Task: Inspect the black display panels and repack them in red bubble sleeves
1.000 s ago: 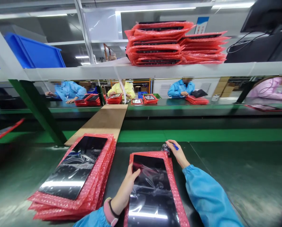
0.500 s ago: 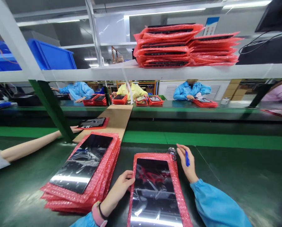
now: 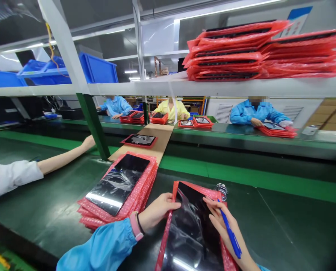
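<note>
A glossy black screen panel (image 3: 194, 229) lies on red bubble wrap (image 3: 164, 252) in front of me, now askew on it. My left hand (image 3: 161, 209) pinches the panel's upper left edge, thumb on top; its other fingers are partly hidden. A blue pen (image 3: 230, 231) is held among the fingers of my right hand (image 3: 223, 218), whose fingertips rest on or just over the panel's upper right side. Near the wrap's top right corner sits a small silvery metal piece (image 3: 222, 191). To the left, a stack of red bubble-wrap bags (image 3: 145, 188) carries another black panel (image 3: 121, 184).
Cardboard (image 3: 159, 137) bridges toward the far bench, with a wrapped panel (image 3: 141, 140) on it. Another person's arm (image 3: 63, 160) reaches in from the left by a green post (image 3: 93, 126). Red packs (image 3: 227, 56) fill the overhead shelf. Several co-workers sit opposite.
My right hand has come left onto the panel with the pen. My left thumb has moved over the panel's edge, and the panel has turned. The other person's hand has left the far panel.
</note>
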### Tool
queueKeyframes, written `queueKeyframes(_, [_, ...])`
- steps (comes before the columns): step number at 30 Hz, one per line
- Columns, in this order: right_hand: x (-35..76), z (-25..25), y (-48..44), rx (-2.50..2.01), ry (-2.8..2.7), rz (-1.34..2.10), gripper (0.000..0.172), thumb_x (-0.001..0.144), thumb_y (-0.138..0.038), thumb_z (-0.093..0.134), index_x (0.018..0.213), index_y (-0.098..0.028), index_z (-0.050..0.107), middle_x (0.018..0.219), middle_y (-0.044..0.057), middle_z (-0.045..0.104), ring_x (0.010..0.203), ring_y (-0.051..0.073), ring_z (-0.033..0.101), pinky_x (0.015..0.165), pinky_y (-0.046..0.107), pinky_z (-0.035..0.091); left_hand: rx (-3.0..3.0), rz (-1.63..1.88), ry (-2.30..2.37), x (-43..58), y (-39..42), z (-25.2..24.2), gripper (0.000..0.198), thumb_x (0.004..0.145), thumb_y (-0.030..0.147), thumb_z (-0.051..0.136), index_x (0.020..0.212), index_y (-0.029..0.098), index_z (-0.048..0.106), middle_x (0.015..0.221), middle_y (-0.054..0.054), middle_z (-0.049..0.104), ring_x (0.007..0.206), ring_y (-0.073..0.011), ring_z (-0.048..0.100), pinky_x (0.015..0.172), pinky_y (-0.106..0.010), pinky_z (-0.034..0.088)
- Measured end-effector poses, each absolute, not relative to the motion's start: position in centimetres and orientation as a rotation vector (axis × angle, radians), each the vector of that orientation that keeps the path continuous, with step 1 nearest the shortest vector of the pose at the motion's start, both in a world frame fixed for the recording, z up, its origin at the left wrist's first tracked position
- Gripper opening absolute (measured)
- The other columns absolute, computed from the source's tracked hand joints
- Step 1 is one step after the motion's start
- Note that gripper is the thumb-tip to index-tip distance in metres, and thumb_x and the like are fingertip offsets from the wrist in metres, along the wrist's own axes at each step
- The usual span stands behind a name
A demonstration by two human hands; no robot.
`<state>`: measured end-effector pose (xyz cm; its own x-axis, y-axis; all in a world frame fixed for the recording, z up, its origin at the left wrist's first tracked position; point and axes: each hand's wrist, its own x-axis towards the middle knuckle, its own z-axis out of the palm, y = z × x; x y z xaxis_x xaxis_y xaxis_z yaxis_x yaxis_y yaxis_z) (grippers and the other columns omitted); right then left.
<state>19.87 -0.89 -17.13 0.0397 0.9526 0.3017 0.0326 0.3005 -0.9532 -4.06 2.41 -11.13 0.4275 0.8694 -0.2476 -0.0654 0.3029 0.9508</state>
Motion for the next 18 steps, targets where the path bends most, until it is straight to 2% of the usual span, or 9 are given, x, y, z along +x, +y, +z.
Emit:
queueKeyframes(3, [20.0, -16.5, -1.6, -1.005, -1.244, 0.922, 0.023, 0.083, -0.037, 0.068, 0.104, -0.027, 0.063, 0.128, 0.012, 0.066, 0.124, 0.029, 0.059, 0.11, 0.048, 0.039, 1.14, 0.756, 0.817, -2.9, 1.7, -9.4, 0.041, 0.061, 0.026, 0.08, 0.098, 0.016, 0.067, 0.098, -0.008, 0.072, 0.096, -0.0251, 0.066, 0.091, -0.036, 0.046])
queueKeyframes(5, [20.1, -16.5, -1.9, -1.013, -1.221, 0.892, 0.025, 0.083, -0.038, 0.069, 0.104, -0.027, 0.064, 0.127, 0.012, 0.067, 0.122, 0.03, 0.06, 0.109, 0.047, 0.041, 1.169, 0.776, 0.781, -2.4, 1.4, -8.9, 0.049, 0.06, 0.015, 0.076, 0.108, 0.018, 0.065, 0.11, -0.008, 0.071, 0.106, -0.0265, 0.064, 0.098, -0.038, 0.044])
queueKeyframes(10, [21.2, -17.6, -2.1, -1.073, -1.141, 0.794, 0.026, 0.082, -0.038, 0.07, 0.105, -0.028, 0.063, 0.127, 0.011, 0.067, 0.119, 0.029, 0.062, 0.104, 0.042, 0.048, 1.184, 0.879, 0.872, -5.0, 2.8, -8.1, 0.054, 0.058, 0.008, 0.068, 0.11, 0.017, 0.067, 0.116, -0.009, 0.071, 0.114, -0.0301, 0.061, 0.102, -0.042, 0.042])
queueKeyframes(13, [21.3, -17.5, -2.2, -1.059, -1.11, 0.804, 0.026, 0.082, -0.039, 0.069, 0.105, -0.028, 0.062, 0.129, 0.011, 0.066, 0.12, 0.03, 0.062, 0.101, 0.04, 0.051, 1.172, 1.035, 1.018, -10.1, 5.2, -6.8, 0.059, 0.059, 0.011, 0.07, 0.117, 0.021, 0.065, 0.125, -0.007, 0.067, 0.126, -0.0296, 0.051, 0.106, -0.038, 0.037])
queueKeyframes(16, [20.8, -16.7, -2.5, -1.038, -1.108, 0.826, 0.029, 0.08, -0.042, 0.071, 0.104, -0.026, 0.062, 0.126, 0.013, 0.067, 0.116, 0.032, 0.064, 0.097, 0.042, 0.053, 1.141, 1.096, 1.104, -16.4, 7.7, -5.4, 0.067, 0.06, 0.015, 0.073, 0.125, 0.018, 0.06, 0.115, -0.007, 0.071, 0.111, -0.0303, 0.063, 0.095, -0.038, 0.046])
queueKeyframes(18, [20.4, -16.2, -2.6, -1.027, -1.107, 0.844, 0.03, 0.079, -0.043, 0.072, 0.102, -0.025, 0.063, 0.124, 0.014, 0.069, 0.114, 0.033, 0.065, 0.097, 0.045, 0.053, 1.123, 1.149, 1.164, -20.3, 8.8, -5.0, 0.069, 0.064, 0.017, 0.07, 0.131, 0.018, 0.055, 0.109, -0.002, 0.073, 0.103, -0.0273, 0.066, 0.091, -0.034, 0.047])
